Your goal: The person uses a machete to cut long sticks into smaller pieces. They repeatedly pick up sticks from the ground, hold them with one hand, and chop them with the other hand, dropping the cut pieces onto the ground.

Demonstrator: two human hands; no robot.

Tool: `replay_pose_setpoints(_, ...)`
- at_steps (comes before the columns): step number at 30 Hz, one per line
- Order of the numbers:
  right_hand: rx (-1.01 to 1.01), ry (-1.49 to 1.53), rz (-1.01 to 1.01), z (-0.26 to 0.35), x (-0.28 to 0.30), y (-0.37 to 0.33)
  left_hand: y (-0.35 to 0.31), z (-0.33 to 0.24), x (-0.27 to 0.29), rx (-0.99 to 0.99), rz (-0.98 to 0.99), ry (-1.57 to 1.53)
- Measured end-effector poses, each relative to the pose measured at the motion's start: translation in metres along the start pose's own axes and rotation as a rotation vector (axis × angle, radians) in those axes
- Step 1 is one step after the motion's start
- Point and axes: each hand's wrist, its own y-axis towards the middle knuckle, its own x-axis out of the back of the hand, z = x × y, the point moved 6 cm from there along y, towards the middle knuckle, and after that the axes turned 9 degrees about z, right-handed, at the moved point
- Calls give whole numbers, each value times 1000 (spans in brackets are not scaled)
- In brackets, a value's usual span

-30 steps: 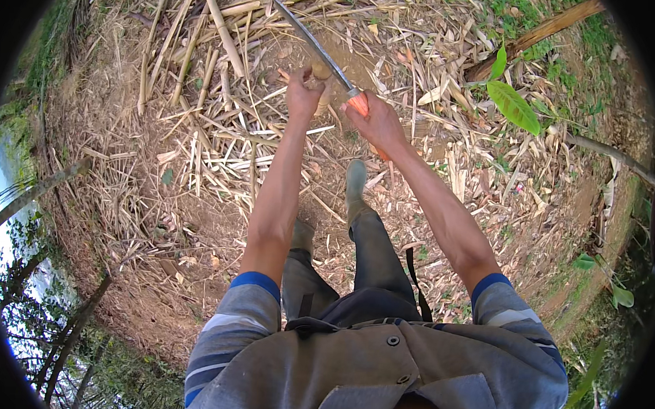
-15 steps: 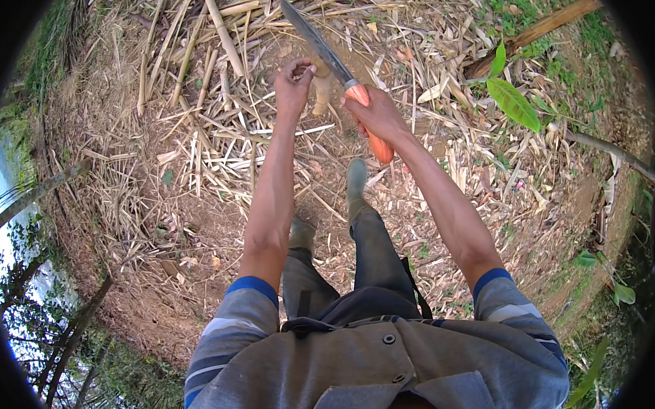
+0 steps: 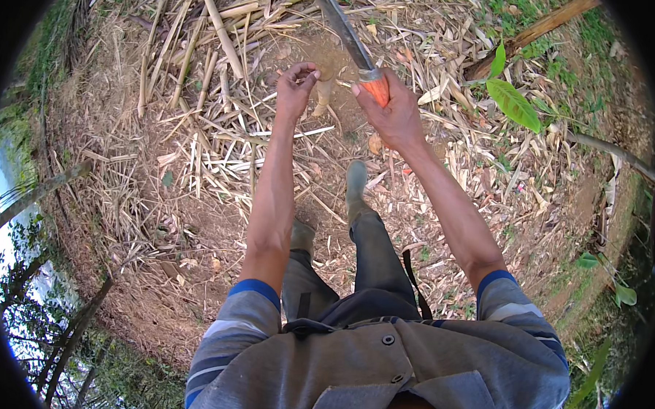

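My right hand (image 3: 394,111) is wrapped round the orange handle of a machete (image 3: 344,31). Its long dark blade points away and to the left, and the tip runs up to the top edge of the view. To the left, my left hand (image 3: 297,92) is raised with its fingers curled and the thumb close to the fingertips. Whatever may be pinched there is too small to make out. Just right of that hand, a pale wooden stump or block (image 3: 323,95) shows on the bare soil, apart from the blade.
Cut bamboo poles (image 3: 222,28) lie at the far left, with split pale strips (image 3: 205,155) nearer. Dry leaves and chips cover the ground. A leafy green sprig (image 3: 513,104) and a brown log (image 3: 539,35) are at the right. My boots (image 3: 356,180) stand below my hands.
My right hand has moved a little away from me and to the right, and the machete has turned with its blade farther forward. My left hand has shifted only slightly.
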Motion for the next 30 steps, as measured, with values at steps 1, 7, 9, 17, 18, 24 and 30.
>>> replay_pose_setpoints(1,10,50,-16,-3,-1,0,-1,-3,0,15,-13,17)
replay_pose_setpoints(7,-112,-267,154,-66,-37,14,-29,-21,25,-125,-315,162)
replay_pose_setpoints(9,-129,-248,189,-58,-34,10,-50,-20,32,-59,-367,76)
replay_pose_setpoints(17,-229,-247,325,52,72,-27,-262,100,37,414,-329,81)
replay_pose_setpoints(18,-195,-281,321,64,80,-28,-310,154,44,436,-304,218)
replay_pose_setpoints(24,-40,-289,83,-90,-19,66,-393,95,18,760,-476,-169)
replay_pose_setpoints(30,-209,-251,260,29,26,29,-386,80,33,615,-394,-96)
